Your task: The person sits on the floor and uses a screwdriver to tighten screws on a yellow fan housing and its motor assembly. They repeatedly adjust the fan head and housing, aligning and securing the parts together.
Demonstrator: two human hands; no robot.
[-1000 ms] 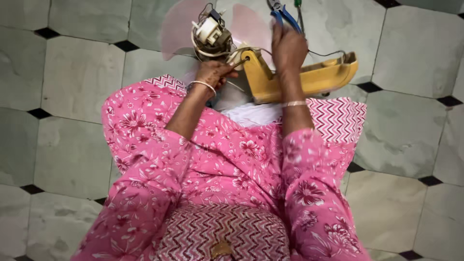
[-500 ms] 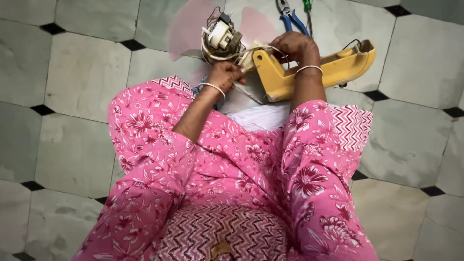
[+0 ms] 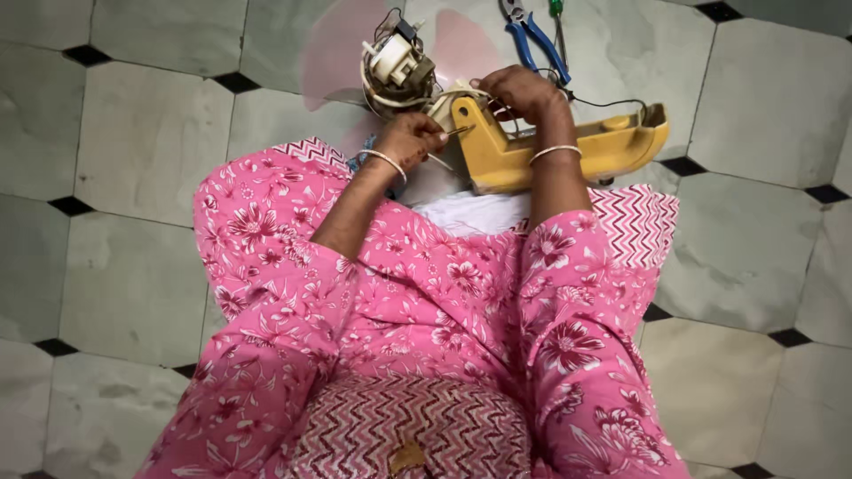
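Note:
I sit on a tiled floor with a small fan in front of me. Its bare motor (image 3: 397, 66) with copper windings sits at the head of a yellow plastic stand (image 3: 568, 151) lying on its side, with pale pink blades (image 3: 333, 62) behind. My left hand (image 3: 410, 140) pinches a thin metal tool or wire next to the yellow stand's upper end. My right hand (image 3: 524, 93) is closed over wires at the top of the stand, just right of the motor. Both wrists wear bangles.
Blue-handled pliers (image 3: 532, 40) and a green-handled screwdriver (image 3: 557, 22) lie on the floor beyond the fan. A black cord (image 3: 612, 102) runs along the stand. My pink flowered clothing (image 3: 417, 293) fills the lower frame. Grey floor tiles (image 3: 133, 142) surround me.
My right hand came down from near the pliers onto the top of the yellow stand. My left hand stayed next to the motor. The view shifted slightly.

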